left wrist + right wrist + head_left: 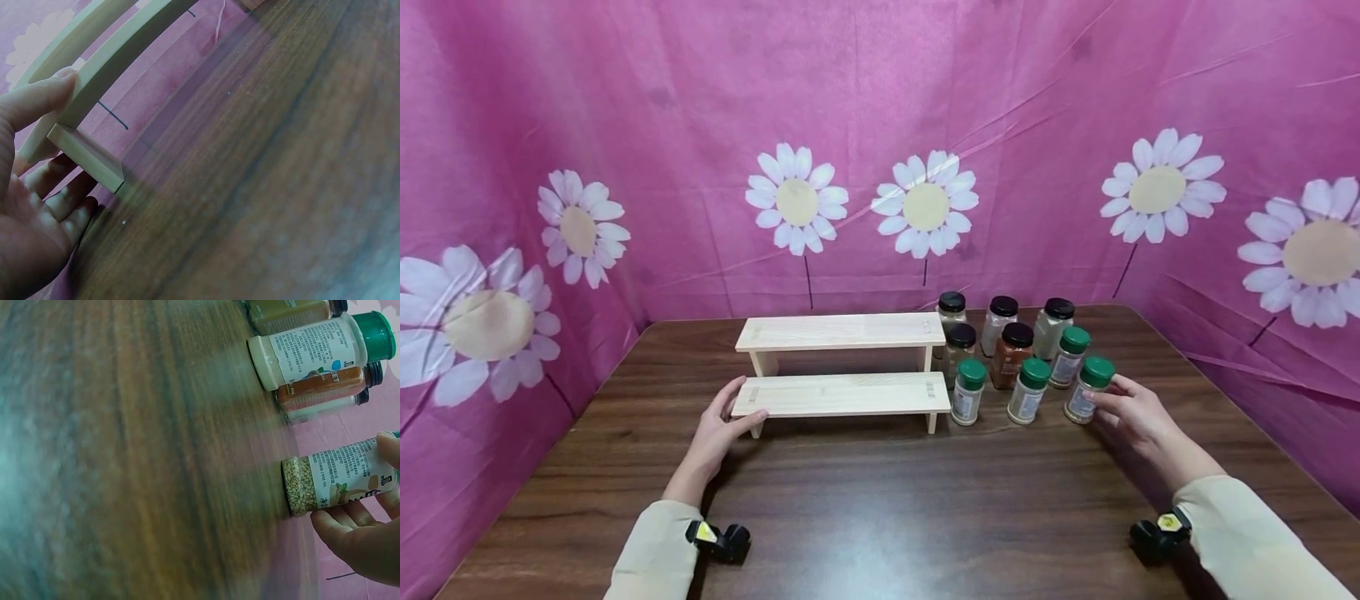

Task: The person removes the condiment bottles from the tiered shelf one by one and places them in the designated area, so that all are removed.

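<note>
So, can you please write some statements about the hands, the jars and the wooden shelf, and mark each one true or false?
1. The left hand touches the end of the lower step of the wooden shelf. True.
2. The right hand holds a black-lidded jar. False: its fingers are at the green-lidded jar.
3. Jars stand on the shelf. False: both steps are bare; the jars stand on the table.
4. Four jars have green lids. True.

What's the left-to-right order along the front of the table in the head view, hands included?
Left hand touching the end of the pale wooden two-step shelf → first green-capped spice jar → second green-capped spice jar → third green-capped spice jar, gripped by the right hand.
</note>
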A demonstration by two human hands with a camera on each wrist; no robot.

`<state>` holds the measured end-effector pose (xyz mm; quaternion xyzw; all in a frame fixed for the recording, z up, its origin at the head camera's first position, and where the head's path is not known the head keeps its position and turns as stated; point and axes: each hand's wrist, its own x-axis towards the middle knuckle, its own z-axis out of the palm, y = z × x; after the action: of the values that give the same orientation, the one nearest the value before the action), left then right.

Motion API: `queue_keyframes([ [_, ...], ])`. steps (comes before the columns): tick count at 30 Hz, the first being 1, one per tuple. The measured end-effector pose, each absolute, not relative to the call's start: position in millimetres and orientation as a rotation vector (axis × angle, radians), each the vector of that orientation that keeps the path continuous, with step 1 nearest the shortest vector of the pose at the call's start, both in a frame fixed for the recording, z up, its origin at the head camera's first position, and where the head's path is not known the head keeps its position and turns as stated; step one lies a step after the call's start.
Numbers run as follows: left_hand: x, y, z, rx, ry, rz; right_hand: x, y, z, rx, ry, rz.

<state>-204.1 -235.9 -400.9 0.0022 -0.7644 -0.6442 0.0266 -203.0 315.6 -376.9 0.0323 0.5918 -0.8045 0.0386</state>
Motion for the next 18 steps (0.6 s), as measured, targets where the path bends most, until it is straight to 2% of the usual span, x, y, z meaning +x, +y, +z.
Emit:
queue_keyframes([
  [18,-205.2,-238.3,-396.8,0.016,-2.387,-1.974,-199.1,314.0,-376.8,-0.050,1.861,-2.423],
])
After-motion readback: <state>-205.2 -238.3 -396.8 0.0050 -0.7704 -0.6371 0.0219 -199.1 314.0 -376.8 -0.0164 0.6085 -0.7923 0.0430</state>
